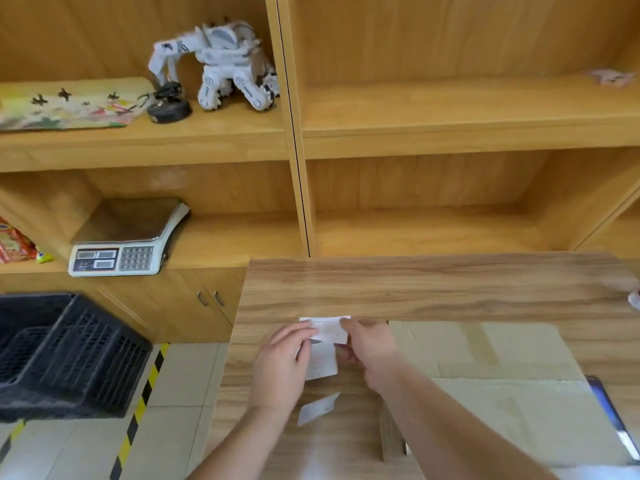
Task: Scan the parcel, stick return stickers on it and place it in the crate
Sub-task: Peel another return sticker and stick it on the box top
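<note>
A brown cardboard parcel (498, 382) lies flat on the wooden table (415, 289), to the right of my hands. My left hand (280, 368) and my right hand (372, 351) both pinch a small white sticker sheet (327, 332) above the table, left of the parcel. Its lower part hangs down between my hands. Another white paper piece (317, 408) lies on the table below them. The black plastic crate (65, 355) stands on the floor at the lower left.
Wooden shelves behind the table hold a weighing scale (124, 244), a white toy robot (221, 64) and snack packets (14, 245). Yellow-black floor tape (142, 407) runs beside the crate. A dark flat object (613, 414) lies at the parcel's right edge.
</note>
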Motion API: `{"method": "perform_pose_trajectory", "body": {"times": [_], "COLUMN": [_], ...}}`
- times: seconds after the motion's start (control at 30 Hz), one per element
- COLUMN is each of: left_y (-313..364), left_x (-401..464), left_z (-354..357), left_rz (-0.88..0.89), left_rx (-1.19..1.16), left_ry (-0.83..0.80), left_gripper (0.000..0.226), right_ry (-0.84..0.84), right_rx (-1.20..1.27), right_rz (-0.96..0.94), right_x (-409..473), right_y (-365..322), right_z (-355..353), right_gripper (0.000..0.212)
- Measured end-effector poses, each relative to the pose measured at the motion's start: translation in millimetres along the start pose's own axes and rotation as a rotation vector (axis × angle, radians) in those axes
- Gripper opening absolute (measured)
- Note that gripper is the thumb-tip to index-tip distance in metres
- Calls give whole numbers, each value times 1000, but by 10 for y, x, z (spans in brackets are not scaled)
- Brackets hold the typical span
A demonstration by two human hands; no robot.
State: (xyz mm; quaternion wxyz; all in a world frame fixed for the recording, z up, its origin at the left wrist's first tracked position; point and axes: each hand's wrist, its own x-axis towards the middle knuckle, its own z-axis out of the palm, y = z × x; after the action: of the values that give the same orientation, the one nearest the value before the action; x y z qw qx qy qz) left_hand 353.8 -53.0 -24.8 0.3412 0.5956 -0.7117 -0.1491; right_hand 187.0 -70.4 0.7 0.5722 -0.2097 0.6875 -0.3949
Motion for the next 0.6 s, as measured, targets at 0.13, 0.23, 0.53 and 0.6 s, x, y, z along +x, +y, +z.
{"method": "perform_pose_trajectory", "body": {"times": [0.13,0.23,0.53,0.6], "left_y": [565,980,1864,1975], "left_x": [31,49,81,81], "left_z": [-173,-232,-157,-106], "left_rz": [-35,-219,-447,-436], "left_rx": [-155,-362,-777,-785], "left_ry": [-15,28,-36,-51], "left_gripper": [39,42,25,20], "right_ry": [5,7,55,51], "right_rx": [-45,-20,-17,-13], "right_rz": [-205,-303,-505,-526], "right_x": [-305,-486,-811,-873], "right_y": [-322,-485,-653,-653], "right_z": [-400,-711,-1558,-1715], "right_gripper": [16,14,11,11]}}
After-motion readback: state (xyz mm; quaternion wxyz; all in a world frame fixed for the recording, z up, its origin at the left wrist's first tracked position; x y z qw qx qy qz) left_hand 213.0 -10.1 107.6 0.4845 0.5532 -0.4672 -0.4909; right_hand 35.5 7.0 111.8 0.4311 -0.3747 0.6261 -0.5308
